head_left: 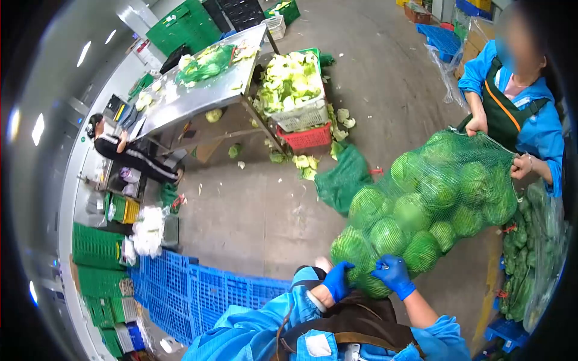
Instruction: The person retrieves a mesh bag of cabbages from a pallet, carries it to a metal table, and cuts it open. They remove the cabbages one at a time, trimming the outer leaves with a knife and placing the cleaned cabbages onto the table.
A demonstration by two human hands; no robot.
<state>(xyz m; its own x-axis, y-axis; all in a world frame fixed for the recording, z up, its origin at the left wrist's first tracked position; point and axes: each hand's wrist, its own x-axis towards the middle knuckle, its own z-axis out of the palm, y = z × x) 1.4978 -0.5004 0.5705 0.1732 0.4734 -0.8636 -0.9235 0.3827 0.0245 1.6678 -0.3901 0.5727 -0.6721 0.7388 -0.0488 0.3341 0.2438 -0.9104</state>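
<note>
A big green mesh sack [436, 192] filled with several round green cabbages [388, 236] stretches up and to the right from my body, lifted above the floor. My left hand [338, 281], in a blue glove, is closed on the near left end of the sack. Close by, my right hand [392, 275], also blue-gloved, has its fingers closed on the netting at the same end. A co-worker in blue [521, 102] grips the far end of the sack with both hands.
A metal table [198, 99] with cabbages stands at upper left, near a crate of leaves [295, 117] on a red crate [304, 137]. Blue pallets [205, 289] lie left of me. Filled green sacks [524, 259] are stacked right. Another person [129, 147] stands far left. Loose leaves litter the floor.
</note>
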